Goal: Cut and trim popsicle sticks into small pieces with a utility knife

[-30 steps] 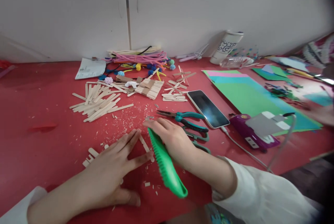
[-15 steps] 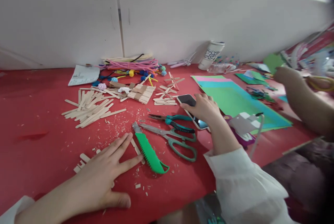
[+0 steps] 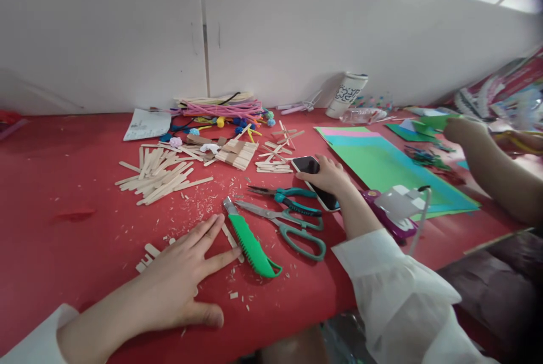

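My left hand lies flat on the red table with its fingers spread. Cut pieces of craft stick poke out beneath it, and a single craft stick runs under its fingertips. Just right of those fingers is a green utility knife. Grey-green scissors and teal-handled pliers lie between my two hands. My right hand grips a smartphone across its middle, thumb on the near-left edge; the phone lies on the table with a dark screen.
A pile of craft sticks, pipe cleaners and a paper note lie toward the wall. Farther right are coloured paper sheets, a white tumbler and a white charger. Another person's hand holds green paper.
The view has shifted slightly left and up. The phone's lower screen, lit before, now looks dark. Both hands keep their places; the other person's green paper has come lower.
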A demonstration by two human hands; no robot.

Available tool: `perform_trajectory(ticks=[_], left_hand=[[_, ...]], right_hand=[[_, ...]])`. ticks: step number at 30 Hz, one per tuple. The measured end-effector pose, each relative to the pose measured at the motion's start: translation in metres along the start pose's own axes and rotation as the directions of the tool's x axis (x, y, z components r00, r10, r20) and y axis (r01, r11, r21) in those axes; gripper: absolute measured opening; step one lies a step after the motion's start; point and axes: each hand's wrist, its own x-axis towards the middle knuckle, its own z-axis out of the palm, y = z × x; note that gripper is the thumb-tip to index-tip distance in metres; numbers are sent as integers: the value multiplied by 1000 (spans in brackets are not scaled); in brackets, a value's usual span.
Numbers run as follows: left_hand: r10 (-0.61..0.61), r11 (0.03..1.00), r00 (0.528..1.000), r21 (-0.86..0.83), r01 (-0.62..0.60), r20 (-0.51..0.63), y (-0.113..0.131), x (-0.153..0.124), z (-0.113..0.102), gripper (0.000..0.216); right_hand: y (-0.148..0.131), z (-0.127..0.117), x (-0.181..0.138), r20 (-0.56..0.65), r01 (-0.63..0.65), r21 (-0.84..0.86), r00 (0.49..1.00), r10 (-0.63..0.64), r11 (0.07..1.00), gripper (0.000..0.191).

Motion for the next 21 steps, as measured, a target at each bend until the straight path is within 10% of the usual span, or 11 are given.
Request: perform_trajectory(ticks=[21], left_hand=[[11,1000,1000,6,-11,-6,-4,1,3,86]], right_hand=[[-2,0,-2,-53,-26,21,998,27,999,84]])
